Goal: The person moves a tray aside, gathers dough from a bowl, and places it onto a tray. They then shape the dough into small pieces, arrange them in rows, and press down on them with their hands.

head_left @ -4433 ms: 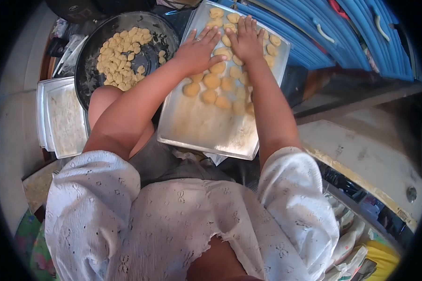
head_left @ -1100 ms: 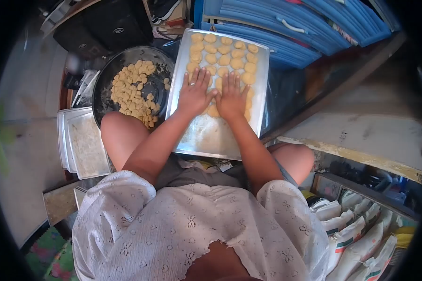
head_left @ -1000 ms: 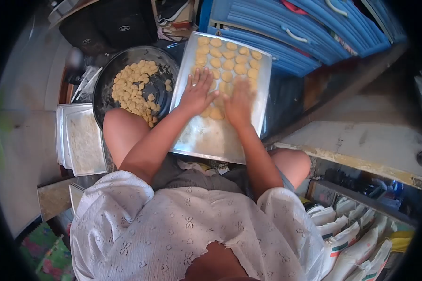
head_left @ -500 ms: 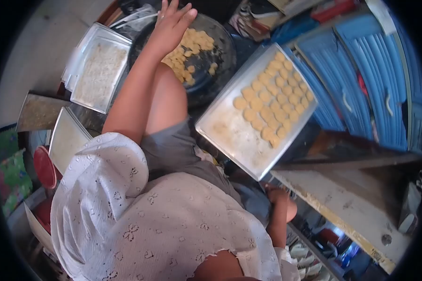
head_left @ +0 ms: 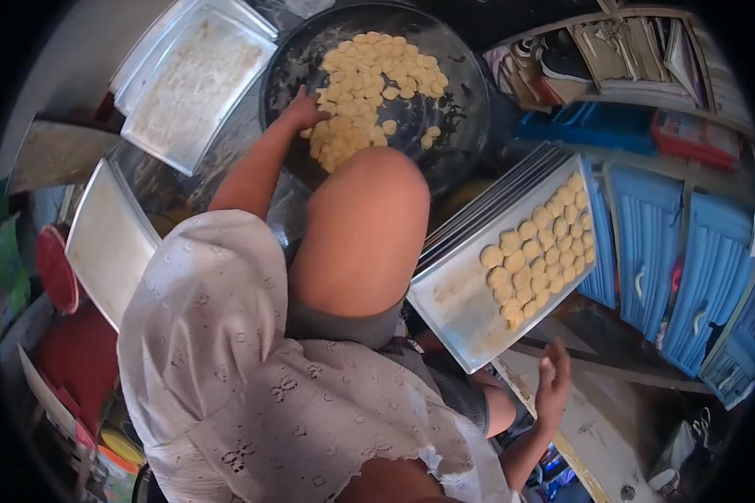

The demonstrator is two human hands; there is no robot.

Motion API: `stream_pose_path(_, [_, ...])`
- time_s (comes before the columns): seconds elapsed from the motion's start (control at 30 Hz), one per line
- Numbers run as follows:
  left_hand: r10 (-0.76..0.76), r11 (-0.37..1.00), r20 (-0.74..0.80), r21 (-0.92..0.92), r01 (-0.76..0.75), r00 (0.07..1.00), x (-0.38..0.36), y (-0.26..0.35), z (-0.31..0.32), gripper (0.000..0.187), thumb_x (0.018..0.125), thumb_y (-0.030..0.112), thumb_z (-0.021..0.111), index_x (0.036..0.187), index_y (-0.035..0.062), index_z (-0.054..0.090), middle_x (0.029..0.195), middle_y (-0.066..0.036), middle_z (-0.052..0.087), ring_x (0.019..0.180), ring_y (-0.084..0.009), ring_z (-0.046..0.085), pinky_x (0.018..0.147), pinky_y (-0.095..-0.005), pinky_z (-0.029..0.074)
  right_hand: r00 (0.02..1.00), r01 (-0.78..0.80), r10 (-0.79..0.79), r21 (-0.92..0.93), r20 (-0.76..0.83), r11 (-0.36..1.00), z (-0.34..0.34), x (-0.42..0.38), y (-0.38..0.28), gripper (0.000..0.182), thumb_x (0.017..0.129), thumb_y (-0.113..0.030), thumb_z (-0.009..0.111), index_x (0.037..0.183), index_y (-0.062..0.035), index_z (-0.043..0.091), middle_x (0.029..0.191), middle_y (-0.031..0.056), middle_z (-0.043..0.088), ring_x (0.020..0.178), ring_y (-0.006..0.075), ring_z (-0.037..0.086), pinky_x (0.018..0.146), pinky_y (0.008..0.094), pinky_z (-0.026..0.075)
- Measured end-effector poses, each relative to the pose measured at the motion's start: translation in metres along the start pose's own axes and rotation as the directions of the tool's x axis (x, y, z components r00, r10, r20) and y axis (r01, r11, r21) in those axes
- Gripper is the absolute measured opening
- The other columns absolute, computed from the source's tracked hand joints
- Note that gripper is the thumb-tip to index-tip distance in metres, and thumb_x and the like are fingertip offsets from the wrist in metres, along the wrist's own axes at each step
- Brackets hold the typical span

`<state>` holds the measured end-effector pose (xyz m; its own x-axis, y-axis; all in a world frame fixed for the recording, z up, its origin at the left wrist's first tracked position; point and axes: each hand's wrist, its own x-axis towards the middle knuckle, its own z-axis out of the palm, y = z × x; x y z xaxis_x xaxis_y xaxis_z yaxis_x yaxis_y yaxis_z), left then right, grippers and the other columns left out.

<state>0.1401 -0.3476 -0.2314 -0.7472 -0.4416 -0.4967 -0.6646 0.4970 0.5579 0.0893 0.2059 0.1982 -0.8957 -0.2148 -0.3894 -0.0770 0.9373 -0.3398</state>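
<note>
My left hand (head_left: 300,112) reaches to the left edge of a heap of flat, round dough pieces (head_left: 373,75) in a wide dark basin (head_left: 470,101). Its visible fingers are apart, with the tips against the dough. On the right, my right hand (head_left: 553,379) is held open in the air, just off the lower right edge of a metal baking tray (head_left: 451,303). Rows of round dough pieces (head_left: 535,256) cover the tray's upper right part; its lower left part is bare metal. Several more trays (head_left: 495,194) are stacked beneath it.
Used metal trays (head_left: 189,92) lie left of the basin, and another tray (head_left: 109,239) leans lower down. My bent knee (head_left: 373,210) rises between basin and tray. Blue drawers (head_left: 637,226) and a wooden board (head_left: 596,427) stand at the right.
The view has shifted, showing more of the basin. My left hand has come down from above the basin to the dough heap. My right hand has risen beside the tray.
</note>
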Motion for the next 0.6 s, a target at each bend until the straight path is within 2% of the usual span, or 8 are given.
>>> stream_pose_path(0.17, [-0.240, 0.959, -0.188, 0.108, 0.263, 0.952, 0.034, -0.009, 0.088, 0.118, 0.060, 0.049, 0.079, 0.147, 0.0107, 0.009, 0.150, -0.023, 0.010, 0.133, -0.0426, 0.027, 0.105, -0.0523, 0.028, 0.961, 0.264, -0.251, -0.106, 0.120, 0.959, 0.037, 0.059, -0.088, 0.052, 0.079, -0.014, 0.066, 0.126, 0.0025, 0.049, 0.120, 0.0199, 0.056, 0.114, 0.0275, 0.053, 0.097, 0.0365, 0.039])
stream_pose_path(0.2, [-0.196, 0.980, 0.042, 0.048, 0.194, 0.980, 0.031, -0.009, 0.094, 0.122, 0.059, 0.050, 0.080, 0.147, 0.0122, 0.004, 0.147, -0.022, 0.022, 0.133, -0.0388, 0.027, 0.103, -0.0542, 0.030, 0.948, 0.308, -0.303, -0.042, 0.096, 0.950, 0.049, 0.080, -0.107, 0.051, 0.079, -0.013, 0.067, 0.124, 0.0034, 0.050, 0.119, 0.0204, 0.057, 0.113, 0.0291, 0.054, 0.096, 0.0366, 0.040])
stream_pose_path(0.27, [-0.311, 0.923, -0.124, 0.197, 0.330, 0.942, -0.005, 0.028, 0.097, 0.117, 0.058, 0.049, 0.081, 0.146, 0.0174, 0.010, 0.127, -0.021, 0.050, 0.118, -0.0363, 0.049, 0.097, -0.0504, 0.039, 0.893, 0.444, -0.449, 0.124, 0.022, 0.888, 0.079, 0.126, -0.154, 0.048, 0.080, -0.019, 0.067, 0.122, -0.0010, 0.053, 0.114, 0.0181, 0.060, 0.106, 0.0309, 0.058, 0.091, 0.0366, 0.043])
stream_pose_path(0.37, [-0.162, 0.976, 0.014, -0.145, 0.163, 0.987, 0.001, -0.019, 0.111, 0.098, 0.061, 0.038, 0.082, 0.139, 0.0103, 0.029, 0.115, -0.019, 0.058, 0.103, -0.0346, 0.058, 0.090, -0.0462, 0.045, 0.777, 0.613, -0.623, 0.113, 0.090, 0.782, 0.173, 0.210, -0.209, 0.049, 0.082, -0.038, 0.061, 0.118, -0.0064, 0.056, 0.118, 0.0170, 0.057, 0.107, 0.0340, 0.055, 0.088, 0.0388, 0.046])
stream_pose_path(0.47, [-0.116, 0.964, 0.107, 0.252, 0.086, 0.987, 0.016, -0.049, 0.123, 0.073, 0.069, 0.036, 0.074, 0.130, 0.0086, 0.044, 0.118, -0.021, 0.055, 0.104, -0.0398, 0.056, 0.091, -0.0460, 0.046, 0.794, 0.364, -0.256, -0.094, 0.552, 0.927, 0.274, 0.275, -0.260, 0.049, 0.078, -0.033, 0.058, 0.120, -0.0087, 0.057, 0.119, 0.0160, 0.058, 0.109, 0.0310, 0.056, 0.089, 0.0413, 0.045])
stream_pose_path(0.5, [0.009, 0.891, -0.125, 0.451, 0.049, 0.992, 0.003, -0.045, 0.132, 0.064, 0.070, 0.033, 0.073, 0.122, 0.0033, 0.050, 0.116, -0.021, 0.056, 0.100, -0.0364, 0.058, 0.088, -0.0437, 0.046, 0.732, 0.292, -0.136, -0.128, 0.668, 0.948, 0.336, 0.305, -0.247, 0.046, 0.075, -0.027, 0.059, 0.117, -0.0071, 0.060, 0.119, 0.0155, 0.059, 0.108, 0.0296, 0.057, 0.089, 0.0412, 0.046])
stream_pose_path(0.53, [0.035, 0.885, -0.123, 0.464, 0.027, 0.992, 0.006, -0.049, 0.131, 0.064, 0.070, 0.033, 0.073, 0.122, 0.0033, 0.050, 0.116, -0.021, 0.056, 0.100, -0.0364, 0.058, 0.088, -0.0437, 0.046, 0.821, 0.186, -0.089, -0.117, 0.564, 0.975, 0.378, 0.305, -0.225, 0.046, 0.074, -0.026, 0.060, 0.116, -0.0063, 0.060, 0.118, 0.0161, 0.059, 0.107, 0.0298, 0.058, 0.089, 0.0406, 0.047])
stream_pose_path(0.6, [0.001, 0.959, 0.294, -0.272, 0.083, 0.956, 0.015, -0.065, 0.125, 0.063, 0.071, 0.033, 0.070, 0.121, 0.0008, 0.049, 0.111, -0.019, 0.056, 0.095, -0.0311, 0.059, 0.083, -0.0383, 0.047, 0.815, 0.233, -0.089, -0.183, 0.572, 0.955, 0.428, 0.308, -0.190, 0.047, 0.073, -0.026, 0.063, 0.115, -0.0042, 0.060, 0.116, 0.0176, 0.059, 0.106, 0.0310, 0.058, 0.089, 0.0392, 0.047])
